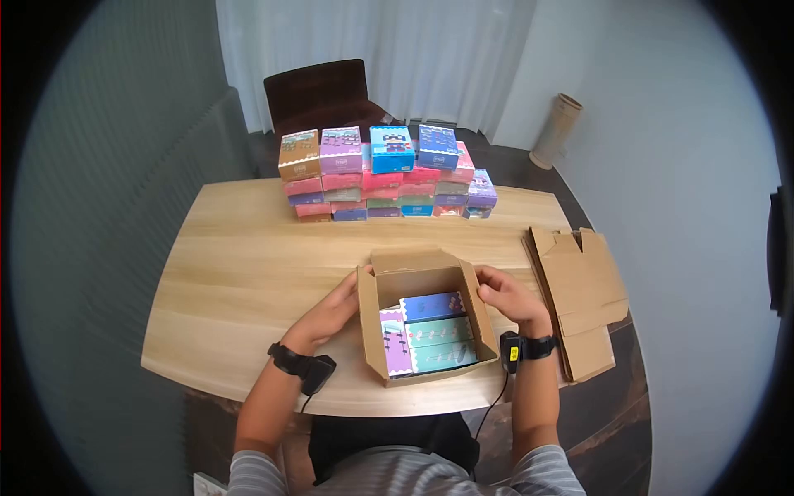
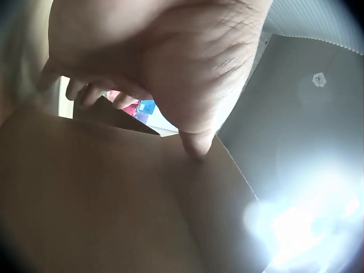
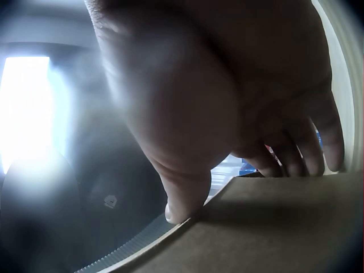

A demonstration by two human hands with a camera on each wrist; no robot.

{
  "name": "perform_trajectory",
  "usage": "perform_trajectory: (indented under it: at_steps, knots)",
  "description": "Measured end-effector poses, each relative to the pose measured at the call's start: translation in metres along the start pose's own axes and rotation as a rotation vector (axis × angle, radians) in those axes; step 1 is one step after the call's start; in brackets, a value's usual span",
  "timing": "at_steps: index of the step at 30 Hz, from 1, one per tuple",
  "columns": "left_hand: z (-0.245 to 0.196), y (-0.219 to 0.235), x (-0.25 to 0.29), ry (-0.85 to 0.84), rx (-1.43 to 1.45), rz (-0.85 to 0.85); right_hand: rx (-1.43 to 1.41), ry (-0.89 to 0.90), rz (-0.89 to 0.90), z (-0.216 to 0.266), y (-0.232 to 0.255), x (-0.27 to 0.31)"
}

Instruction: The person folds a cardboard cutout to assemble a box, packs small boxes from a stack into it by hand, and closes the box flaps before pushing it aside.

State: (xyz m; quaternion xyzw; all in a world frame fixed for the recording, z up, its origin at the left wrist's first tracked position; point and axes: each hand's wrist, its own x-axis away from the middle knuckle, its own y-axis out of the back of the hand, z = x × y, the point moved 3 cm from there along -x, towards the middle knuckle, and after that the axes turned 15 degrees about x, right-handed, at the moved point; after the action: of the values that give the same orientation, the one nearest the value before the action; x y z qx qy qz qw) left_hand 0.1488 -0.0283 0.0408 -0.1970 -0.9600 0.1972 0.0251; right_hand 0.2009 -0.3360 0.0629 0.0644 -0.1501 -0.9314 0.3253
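An open cardboard box [image 1: 370,322] stands near the table's front edge, its flaps raised. Inside lie a purple small box [image 1: 395,343], a blue one [image 1: 433,306] and two green ones. At the left flap, my left hand [image 1: 333,311] grips the cardboard near the far corner; in the left wrist view the thumb of this hand [image 2: 170,68] rests on the flap [image 2: 114,187], fingers beyond its edge. My right hand [image 1: 510,298] holds the right flap; in the right wrist view, this hand [image 3: 210,102] has its thumb at the flap's edge [image 3: 261,222], fingers partly hidden behind.
Stacked colourful boxes [image 1: 341,182] stand along the back of the wooden table [image 1: 240,273]. Flattened cardboard [image 1: 583,285] lies at the right edge. A dark chair [image 1: 318,95] is behind the table, and a tall beige bin [image 1: 556,132] stands by the right wall.
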Motion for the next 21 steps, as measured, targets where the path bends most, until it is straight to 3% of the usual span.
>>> perform_trajectory:
  at_steps: [2, 3, 8, 11, 14, 21]
  knots:
    - [0.000, 0.003, -0.009, -0.019, 0.037, 0.043, -0.077, -0.036, 0.013, 0.002, -0.004, -0.010]
    - [0.005, 0.010, -0.017, -0.060, 0.082, 0.036, -0.056, 0.041, -0.075, 0.003, -0.011, -0.016]
    - [0.014, 0.014, -0.027, -0.122, 0.175, 0.052, -0.307, 0.040, -0.201, -0.020, -0.030, -0.021]
    - [0.019, 0.000, -0.023, -0.132, 0.212, -0.015, -0.408, 0.028, -0.255, -0.032, -0.038, -0.018]
    - [0.028, -0.005, -0.021, -0.176, 0.211, 0.058, -0.408, 0.064, -0.240, -0.030, -0.044, -0.018]
    - [0.023, -0.001, -0.005, -0.191, 0.210, -0.028, -0.242, 0.158, -0.209, -0.019, -0.066, -0.020]
